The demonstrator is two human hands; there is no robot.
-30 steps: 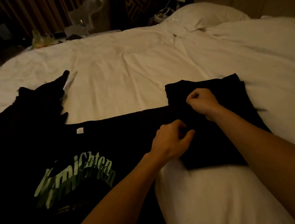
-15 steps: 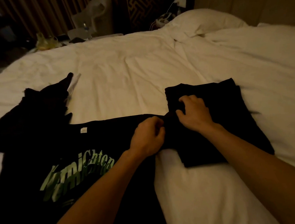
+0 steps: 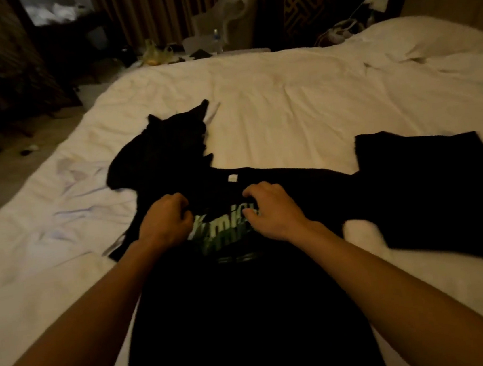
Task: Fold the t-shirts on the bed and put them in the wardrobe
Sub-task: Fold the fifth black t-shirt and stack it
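Bedding fills most of the view: the white bed point(image 3: 285, 102) stretches well beyond the clothes to its far edge, and its left edge drops to a dim floor. A black printed t-shirt point(image 3: 249, 317) lies flat down the middle, its hem cut off by the bottom of the frame and its green lettering partly hidden by the hands. A folded t-shirt point(image 3: 431, 191) sits to the right, touching the printed one's sleeve. A crumpled black garment point(image 3: 164, 149) lies at the upper left, its shape hard to read in the dark. A pillow point(image 3: 428, 38) rests at the far right corner. The left hand point(image 3: 165, 221) and right hand point(image 3: 273, 209), both at the folded stack half a second ago, now clutch the printed shirt's chest with curled fingers, either side of the small white neck label point(image 3: 232, 178).
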